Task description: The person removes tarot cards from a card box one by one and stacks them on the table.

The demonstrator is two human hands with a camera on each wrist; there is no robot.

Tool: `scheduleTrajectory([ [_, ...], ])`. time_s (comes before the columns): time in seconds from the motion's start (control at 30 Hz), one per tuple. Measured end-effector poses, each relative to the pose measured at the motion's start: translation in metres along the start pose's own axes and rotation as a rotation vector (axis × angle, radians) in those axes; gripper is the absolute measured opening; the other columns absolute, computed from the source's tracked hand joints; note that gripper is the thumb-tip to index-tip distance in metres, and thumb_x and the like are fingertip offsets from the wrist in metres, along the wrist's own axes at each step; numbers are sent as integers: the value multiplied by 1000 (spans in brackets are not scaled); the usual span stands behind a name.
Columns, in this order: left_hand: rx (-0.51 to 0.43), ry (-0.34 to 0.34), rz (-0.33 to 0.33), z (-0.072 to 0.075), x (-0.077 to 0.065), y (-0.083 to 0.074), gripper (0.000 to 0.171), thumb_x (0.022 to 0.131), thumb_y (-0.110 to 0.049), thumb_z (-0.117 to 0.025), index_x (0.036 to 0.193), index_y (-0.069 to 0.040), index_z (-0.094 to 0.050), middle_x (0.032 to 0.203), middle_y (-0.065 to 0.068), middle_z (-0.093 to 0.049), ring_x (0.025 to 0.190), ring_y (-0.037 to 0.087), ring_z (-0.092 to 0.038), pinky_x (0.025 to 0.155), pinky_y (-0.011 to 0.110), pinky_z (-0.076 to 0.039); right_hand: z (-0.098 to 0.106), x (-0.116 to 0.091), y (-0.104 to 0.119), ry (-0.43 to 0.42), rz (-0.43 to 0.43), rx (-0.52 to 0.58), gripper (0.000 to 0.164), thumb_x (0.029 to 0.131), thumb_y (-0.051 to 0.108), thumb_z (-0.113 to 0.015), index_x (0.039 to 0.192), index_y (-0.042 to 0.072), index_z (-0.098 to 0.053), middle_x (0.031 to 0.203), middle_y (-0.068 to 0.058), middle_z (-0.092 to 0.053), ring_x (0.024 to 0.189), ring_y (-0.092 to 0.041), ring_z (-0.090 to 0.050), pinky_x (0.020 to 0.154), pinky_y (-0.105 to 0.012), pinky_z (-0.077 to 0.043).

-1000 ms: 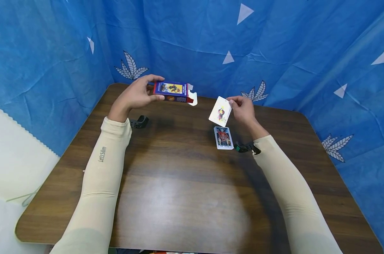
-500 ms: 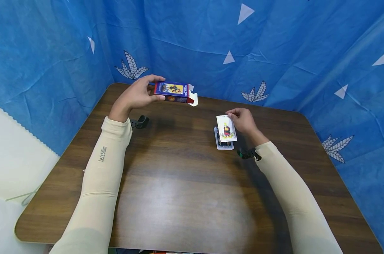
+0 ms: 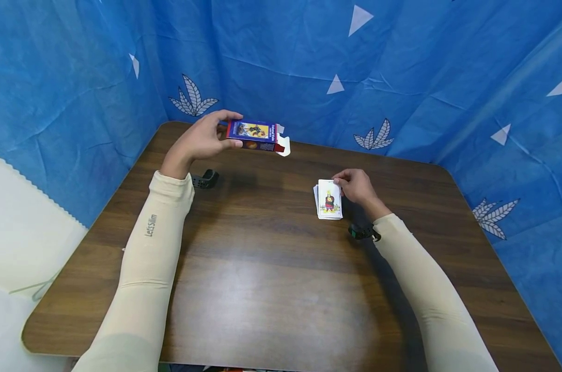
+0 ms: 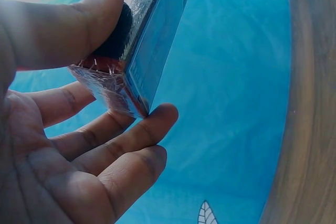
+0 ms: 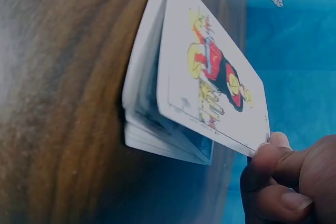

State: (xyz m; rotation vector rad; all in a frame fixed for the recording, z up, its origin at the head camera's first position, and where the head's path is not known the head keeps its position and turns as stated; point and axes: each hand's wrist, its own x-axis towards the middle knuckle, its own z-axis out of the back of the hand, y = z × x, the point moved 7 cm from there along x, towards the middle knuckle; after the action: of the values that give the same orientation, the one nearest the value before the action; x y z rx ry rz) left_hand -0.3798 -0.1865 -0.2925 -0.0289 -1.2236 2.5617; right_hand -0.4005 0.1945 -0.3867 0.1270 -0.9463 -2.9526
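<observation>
My left hand [image 3: 202, 138] grips a blue and red card box [image 3: 253, 132] by its closed end, thumb on one side and fingers on the other. The box is held above the table, its white flap standing open to the right. With thumb and fingers my right hand [image 3: 355, 185] pinches the corner of a white tarot card [image 3: 329, 199] showing a crowned figure. In the right wrist view the card [image 5: 215, 72] lies tilted over a stack of cards [image 5: 168, 142], one edge lifted. The stack rests on the table, mostly covered by that card.
The brown wooden table [image 3: 262, 258] reaches a blue curtain [image 3: 281, 67] with white leaf and triangle prints at its back and right. A pale cloth [image 3: 25, 232] hangs at the left. Dark bands [image 3: 205, 179] sit at both wrists.
My right hand has come down toward me with the card, from above the stack onto it, turning the card straighter. The left hand and box stay almost still.
</observation>
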Motion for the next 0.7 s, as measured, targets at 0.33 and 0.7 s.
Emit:
scheduleTrajectory([
  [0.33,-2,5,-5,-1,0,0,67,91,-27,-71,148,-11,-40,147,18,-43,124,35,-48,108,50,-42,-10,2,-5,-10,35,-50,24,103,18,-51,111,3,-67,99,-16,-63,78,-23,-58,62,-28,-48],
  [0.7,-3,5,2,0,-1,1,68,91,-28,-71,149,-13,-40,148,16,-41,124,35,-47,106,48,-44,-18,-1,0,39,26,-102,26,102,17,-52,117,3,-69,108,-19,-65,85,-25,-59,59,-28,-53],
])
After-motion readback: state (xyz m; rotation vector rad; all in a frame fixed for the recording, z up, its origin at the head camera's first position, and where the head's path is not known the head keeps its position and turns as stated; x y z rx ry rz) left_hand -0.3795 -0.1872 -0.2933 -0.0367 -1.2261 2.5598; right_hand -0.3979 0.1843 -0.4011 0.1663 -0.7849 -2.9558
